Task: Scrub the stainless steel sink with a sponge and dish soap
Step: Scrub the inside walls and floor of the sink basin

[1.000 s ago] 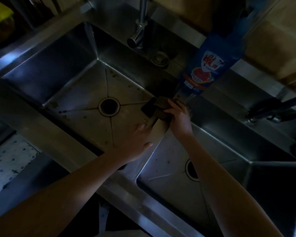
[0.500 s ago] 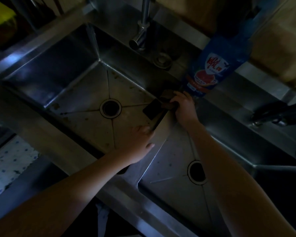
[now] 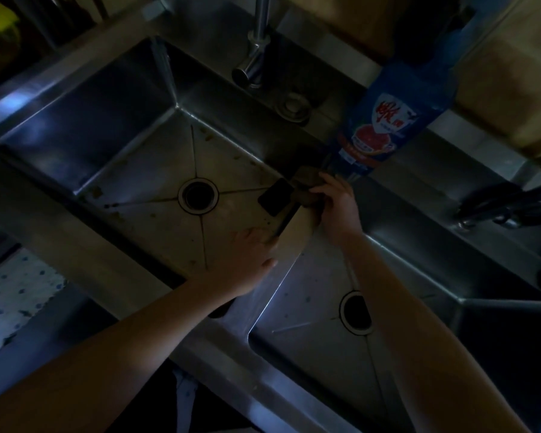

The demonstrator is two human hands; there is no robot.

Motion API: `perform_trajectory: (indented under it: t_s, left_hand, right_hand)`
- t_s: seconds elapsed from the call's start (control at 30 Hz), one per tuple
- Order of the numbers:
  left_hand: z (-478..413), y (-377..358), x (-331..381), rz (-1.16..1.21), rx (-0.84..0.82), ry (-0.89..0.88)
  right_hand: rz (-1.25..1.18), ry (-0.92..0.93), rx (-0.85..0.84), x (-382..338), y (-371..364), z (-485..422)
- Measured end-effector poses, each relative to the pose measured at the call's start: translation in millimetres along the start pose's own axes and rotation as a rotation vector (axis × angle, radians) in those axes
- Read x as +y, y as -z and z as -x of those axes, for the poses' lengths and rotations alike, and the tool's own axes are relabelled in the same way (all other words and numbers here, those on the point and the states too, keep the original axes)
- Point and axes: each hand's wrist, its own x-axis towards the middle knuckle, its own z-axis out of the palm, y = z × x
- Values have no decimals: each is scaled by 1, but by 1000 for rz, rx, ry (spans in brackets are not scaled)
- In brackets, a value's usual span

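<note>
A double stainless steel sink [image 3: 132, 157] fills the dim view, with a stained left basin and a right basin. My right hand [image 3: 338, 204] grips a dark brownish sponge [image 3: 306, 185] on the divider between the basins, right below a blue dish soap bottle [image 3: 384, 120] standing on the back ledge. A dark rectangular object [image 3: 275, 196] lies just left of the sponge at the divider's edge. My left hand [image 3: 247, 260] rests flat on the divider nearer to me, fingers spread, holding nothing.
A faucet [image 3: 253, 57] rises behind the left basin, with a round fitting [image 3: 294, 107] beside it. A second dark tap [image 3: 506, 204] sits at the far right. Each basin has a round drain [image 3: 197, 195]. A patterned cloth [image 3: 10, 295] lies at left.
My right hand with the sponge has shifted slightly back along the divider toward the soap bottle. My left hand has stayed on the divider.
</note>
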Motion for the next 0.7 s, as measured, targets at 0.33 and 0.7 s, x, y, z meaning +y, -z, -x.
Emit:
perform_trajectory:
  t_s: [0.33,0.7]
  left_hand:
    - [5,-6,-3,47,-3,18]
    - [53,-19,-49,16,13,78]
  right_hand:
    - [15,-97,5,-6,6,-21]
    - [-64,-65,12,-45,-23,66]
